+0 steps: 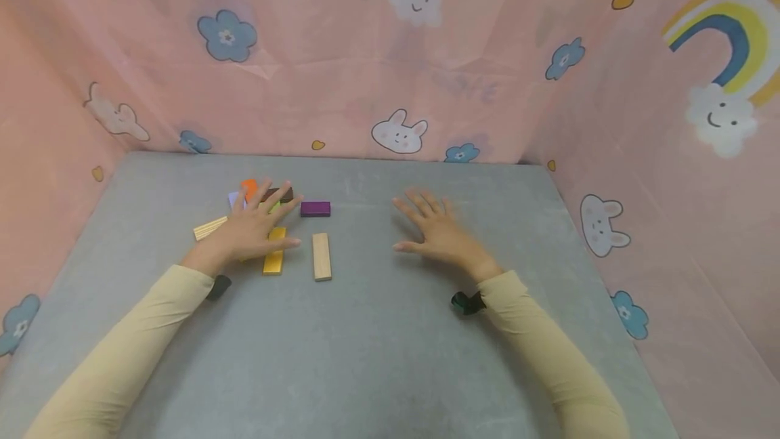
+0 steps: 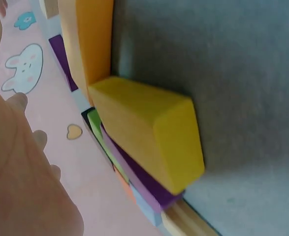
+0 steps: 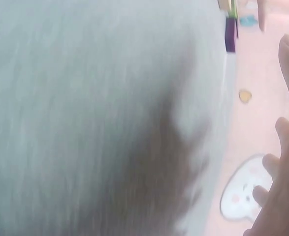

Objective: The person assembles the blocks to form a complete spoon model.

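**Loose blocks at left of frame, both grips released**

Far left of the cluster: striped wood piece (image 1: 210,228); you can't tell whether it is one block or several. Your left grip (image 1: 246,227), fingers spread, holds nothing, above the blocks. Around it: lilac block (image 1: 233,201), orange block (image 1: 248,187), dark block (image 1: 288,196), gold block (image 1: 274,263). Centre-left: purple block (image 1: 315,209), plain wood block (image 1: 321,257), both on the counter (image 1: 378,344). Right of centre: your right grip (image 1: 439,230), spread, empty.

Handling (judged): light, stiff, smooth, hardly fragile; pinch across the long sides.

Obscured: your left grip hides most of the yellow block (image 2: 139,108) from the head view; your right fingertips blur.
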The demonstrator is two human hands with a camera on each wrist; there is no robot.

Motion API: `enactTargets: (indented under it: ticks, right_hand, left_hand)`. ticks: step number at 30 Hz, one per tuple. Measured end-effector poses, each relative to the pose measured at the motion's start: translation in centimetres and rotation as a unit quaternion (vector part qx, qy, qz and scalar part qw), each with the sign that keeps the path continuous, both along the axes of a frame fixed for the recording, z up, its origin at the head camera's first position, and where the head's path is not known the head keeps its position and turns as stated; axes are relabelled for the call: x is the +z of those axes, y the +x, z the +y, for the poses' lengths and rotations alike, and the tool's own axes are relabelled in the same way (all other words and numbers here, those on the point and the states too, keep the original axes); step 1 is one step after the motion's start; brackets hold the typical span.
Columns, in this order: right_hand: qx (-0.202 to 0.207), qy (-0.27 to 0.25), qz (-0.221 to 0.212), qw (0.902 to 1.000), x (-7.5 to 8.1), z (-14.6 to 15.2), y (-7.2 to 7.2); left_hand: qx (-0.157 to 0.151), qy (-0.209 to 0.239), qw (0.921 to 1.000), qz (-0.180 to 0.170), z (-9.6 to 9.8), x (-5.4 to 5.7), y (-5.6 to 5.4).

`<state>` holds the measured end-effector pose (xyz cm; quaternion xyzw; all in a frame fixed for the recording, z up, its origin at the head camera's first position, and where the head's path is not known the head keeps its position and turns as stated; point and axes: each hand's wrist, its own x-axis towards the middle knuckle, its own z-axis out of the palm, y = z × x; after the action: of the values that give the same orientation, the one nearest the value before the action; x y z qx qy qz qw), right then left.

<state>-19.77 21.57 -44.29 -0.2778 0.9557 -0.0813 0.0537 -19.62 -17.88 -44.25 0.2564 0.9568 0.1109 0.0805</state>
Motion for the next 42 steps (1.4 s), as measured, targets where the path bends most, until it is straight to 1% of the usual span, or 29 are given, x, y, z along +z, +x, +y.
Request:
enactTargets:
  ticks: [4,7,11,15,22,25,28,32,36,42]
  right_hand:
    - [0.019,-0.013,-0.012,0.9997,-0.4,-1.4,0.2]
    - [0.032,-0.022,-0.015,0.9991,-0.7,-2.6,0.3]
    - [0.047,-0.039,-0.022,0.9979,-0.8,-4.3,0.5]
    - [0.055,-0.057,-0.038,0.9961,-1.1,-5.9,0.6]
    - [0.083,-0.078,-0.052,0.9921,-1.6,-8.7,0.7]
    - [0.093,-0.078,-0.059,0.9909,-2.0,-9.7,0.7]
    - [0.098,-0.084,-0.068,0.9893,-2.3,-10.5,0.7]
    - [0.101,-0.091,-0.067,0.9884,-2.7,-11.3,0.7]
    - [0.105,-0.090,-0.067,0.9882,-3.0,-11.8,0.8]
    - [0.099,-0.091,-0.068,0.9886,-3.3,-12.3,0.9]
  left_hand:
    - [-0.011,0.008,0.9998,-0.016,0.7,-0.4,0.1]
    - [-0.019,0.025,0.9990,-0.033,1.1,-0.6,0.2]
    - [-0.026,0.041,0.9982,-0.036,1.6,-1.0,0.2]
    - [-0.034,0.044,0.9978,-0.035,2.0,-1.4,-0.2]
    - [-0.042,0.041,0.9970,-0.051,2.3,-1.6,-0.9]
    - [-0.046,0.039,0.9972,-0.043,2.3,-1.6,-1.1]
    - [-0.058,0.036,0.9974,-0.023,2.2,-1.6,-1.2]
    - [-0.069,0.033,0.9971,-0.007,2.1,-1.7,-1.4]
    - [-0.070,0.038,0.9968,-0.008,2.0,-1.8,-1.5]
    - [-0.068,0.042,0.9967,-0.013,1.9,-1.9,-1.6]
